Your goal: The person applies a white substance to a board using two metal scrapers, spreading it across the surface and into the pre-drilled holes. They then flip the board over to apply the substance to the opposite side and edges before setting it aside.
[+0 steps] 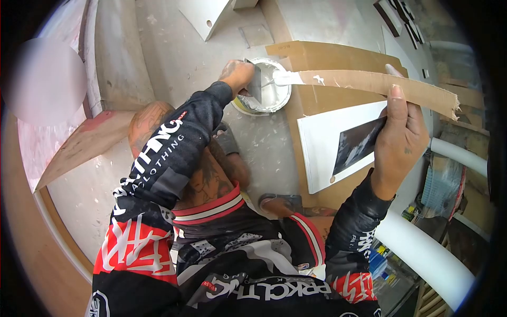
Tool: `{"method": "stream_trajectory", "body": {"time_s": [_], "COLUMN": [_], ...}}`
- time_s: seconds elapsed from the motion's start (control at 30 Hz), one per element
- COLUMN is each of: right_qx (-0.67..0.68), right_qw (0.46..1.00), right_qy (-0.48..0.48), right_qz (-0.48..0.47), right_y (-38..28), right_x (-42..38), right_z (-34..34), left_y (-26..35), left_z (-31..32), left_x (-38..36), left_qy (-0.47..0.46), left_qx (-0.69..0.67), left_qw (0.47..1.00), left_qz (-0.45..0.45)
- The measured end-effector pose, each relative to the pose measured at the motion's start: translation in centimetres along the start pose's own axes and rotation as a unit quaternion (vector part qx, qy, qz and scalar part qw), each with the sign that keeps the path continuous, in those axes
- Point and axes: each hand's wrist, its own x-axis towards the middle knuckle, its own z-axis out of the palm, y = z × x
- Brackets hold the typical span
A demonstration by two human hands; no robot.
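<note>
My left hand (238,76) is closed around a flat grey putty knife (256,84), whose blade stands at the left side of a round white bucket (289,94). Wet white paste (270,92) coats the bucket's inside. In my right hand (401,124), thumb on top, is a long brown strip (364,81) of thin board. Its far right end is frayed. White paste covers its left end, which reaches over the bucket's right rim. The fingers behind the strip are mostly hidden.
A brown cardboard sheet (311,103) lies right of the bucket, with a white panel (319,142) bearing a dark rectangle on it. Another white panel (203,18) is at the top. A white pipe (428,253) runs at lower right. Stained boards (79,148) stand at left.
</note>
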Motion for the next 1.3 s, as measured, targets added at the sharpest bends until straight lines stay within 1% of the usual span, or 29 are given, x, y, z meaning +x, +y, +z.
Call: {"method": "stream_trajectory", "body": {"time_s": [0.07,0.1,0.13,0.2,0.23,0.27,0.3,0.33,0.4,0.43,0.47,0.5,0.53,0.57,0.6,0.67,0.7,0.73,0.77,0.8,0.83,0.87,0.9,0.93,1.0,1.07,1.13,1.27,1.3], "right_qx": [0.0,-0.001,-0.028,-0.028,-0.018,-0.007,0.008,0.009,0.062,0.055,0.019,0.053,0.088,0.0,-0.087,0.017,0.124,0.229,0.329,0.425,0.431,0.5,0.566,0.58,0.638,0.675,0.75,0.784,0.78], "right_qw": [1.0,1.0,0.998,0.997,0.995,0.991,0.986,0.985,0.991,0.993,0.999,0.998,0.992,0.987,0.969,0.948,0.907,0.844,0.799,0.742,0.742,0.688,0.629,0.629,0.544,0.535,0.498,0.476,0.473], "right_qy": [-0.005,-0.011,-0.006,-0.047,-0.037,-0.026,0.003,0.006,0.013,0.015,-0.022,-0.043,-0.063,-0.123,-0.181,-0.195,-0.186,-0.178,-0.168,-0.156,-0.147,-0.119,-0.087,-0.06,-0.03,0.0,-0.097,-0.097,-0.078], "right_qz": [-0.002,-0.001,-0.056,-0.048,-0.089,-0.129,-0.168,-0.17,-0.118,-0.101,-0.041,0.011,0.063,0.105,0.147,0.25,0.357,0.452,0.475,0.494,0.492,0.513,0.526,0.514,0.544,0.508,0.425,0.386,0.403], "right_y": [-0.2,-0.2,0.2,1.6,3.0,4.3,4.9,5.2,6.0,6.8,7.4,8.3,9.7,12.4,15.7,20.9,19.8,18.7,19.5,20.7,20.1,19.5,18.4,17.0,12.8,10.3,9.9,6.1,5.1], "right_x": [-0.2,-0.5,-0.7,-1.6,-2.2,-2.6,-2.5,-2.4,-2.1,-1.6,-1.5,-1.6,-1.9,-2.6,-3.8,-8.8,-10.3,-12.2,-14.4,-16.3,-16.8,-17.3,-17.0,-15.7,-11.4,-9.0,-8.2,-7.2,-7.0], "right_z": [0.5,0.8,1.7,3.3,4.6,5.9,7.2,8.1,9.3,9.8,9.9,10.4,11.2,12.0,13.0,14.2,13.0,11.7,11.0,10.8,10.1,9.3,8.3,7.3,5.7,4.7,3.9,-0.2,-1.8], "left_y": [-0.3,0.4,1.9,4.9,6.4,7.2,6.9,6.9,6.9,6.3,6.2,7.4,8.4,8.1,9.1,11.7,12.6,13.3,13.9,14.5,15.0,15.6,16.3,17.5,18.1,18.2,19.3,21.5,22.1], "left_z": [0.4,0.0,-0.7,-2.3,-3.2,-3.6,-3.3,-3.2,-2.7,-3.0,-2.8,-3.4,-3.8,-4.1,-4.8,-6.9,-7.8,-8.6,-9.2,-9.8,-10.1,-10.5,-11.0,-10.7,-10.5,-9.7,-8.8,-7.3,-7.3], "left_x": [0.1,-0.1,-0.9,-2.2,-2.8,-3.2,-3.2,-3.3,-3.4,-3.0,-2.5,-2.9,-3.2,-3.0,-3.5,-5.4,-6.1,-6.9,-7.6,-8.1,-8.6,-9.2,-9.7,-9.6,-10.6,-10.4,-10.4,-11.7,-12.3], "left_qy": [-0.046,-0.043,-0.06,-0.073,-0.099,-0.12,-0.098,-0.096,-0.035,-0.058,-0.058,-0.032,-0.008,-0.006,-0.007,0.024,0.028,0.029,0.028,0.026,0.026,0.023,0.01,-0.009,0.062,0.053,0.124,0.098,0.087], "left_qx": [-0.138,-0.137,-0.096,-0.055,0.131,0.312,0.302,0.304,0.204,0.224,0.229,0.105,-0.021,0.044,0.051,0.056,0.064,0.048,0.033,0.038,-0.019,-0.077,-0.065,-0.054,-0.111,-0.11,-0.077,-0.013,-0.016], "left_qw": [0.989,0.989,0.993,0.996,0.985,0.934,0.941,0.941,0.977,0.97,0.968,0.994,0.994,0.998,0.998,0.994,0.993,0.988,0.982,0.981,0.975,0.966,0.964,0.958,0.918,0.903,0.829,0.797,0.802], "left_qz": [-0.04,-0.038,-0.028,-0.016,0.059,0.13,0.116,0.118,0.05,0.08,0.089,-0.008,-0.105,-0.048,-0.035,0.087,0.1,0.143,0.184,0.191,0.219,0.247,0.259,0.282,0.377,0.412,0.54,0.596,0.591]}}
